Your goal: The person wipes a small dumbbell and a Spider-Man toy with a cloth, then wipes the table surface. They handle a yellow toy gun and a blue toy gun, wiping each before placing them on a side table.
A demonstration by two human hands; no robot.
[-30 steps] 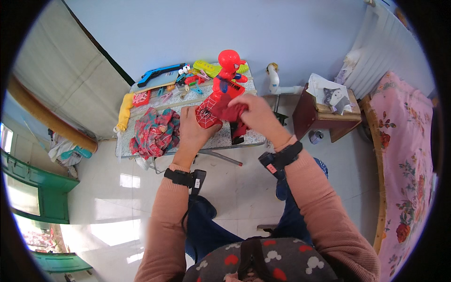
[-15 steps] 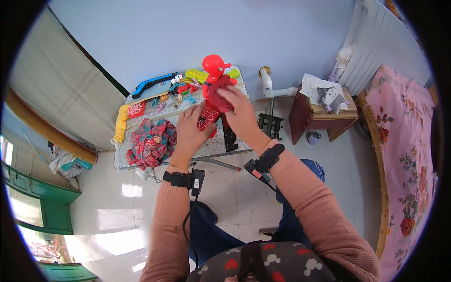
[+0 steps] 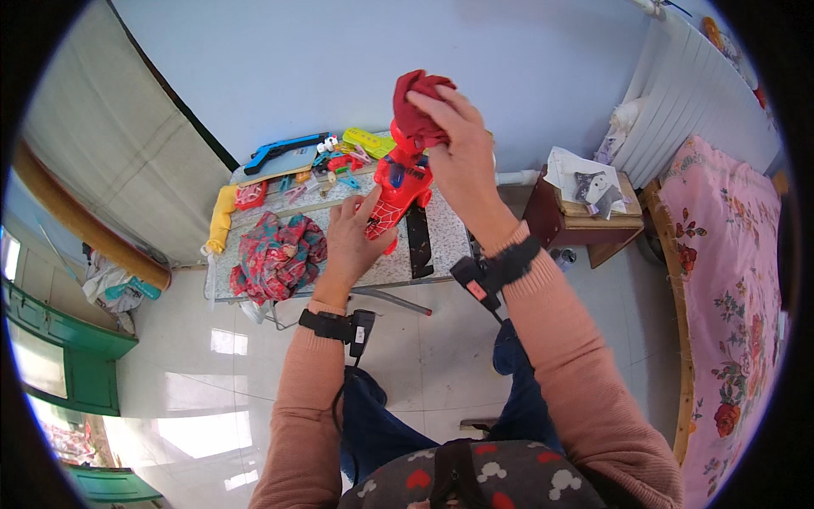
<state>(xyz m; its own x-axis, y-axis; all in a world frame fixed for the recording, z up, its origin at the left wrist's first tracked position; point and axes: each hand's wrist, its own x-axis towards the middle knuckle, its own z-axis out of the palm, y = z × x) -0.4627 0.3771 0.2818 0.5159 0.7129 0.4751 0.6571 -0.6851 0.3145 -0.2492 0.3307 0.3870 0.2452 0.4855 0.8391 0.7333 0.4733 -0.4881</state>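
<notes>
Red figure (image 3: 405, 182) between left hand (image 3: 350, 239) and right hand (image 3: 462, 157) (cloth (image 3: 414, 100) at head)

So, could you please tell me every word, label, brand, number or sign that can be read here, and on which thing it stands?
I do not copy printed wording, only say where it stands:
Red toy figure: small dark lettering on its upper body, not transcribed.
Left wrist device: white label, too small to read.
Right wrist device: reddish label, also too small.
</notes>
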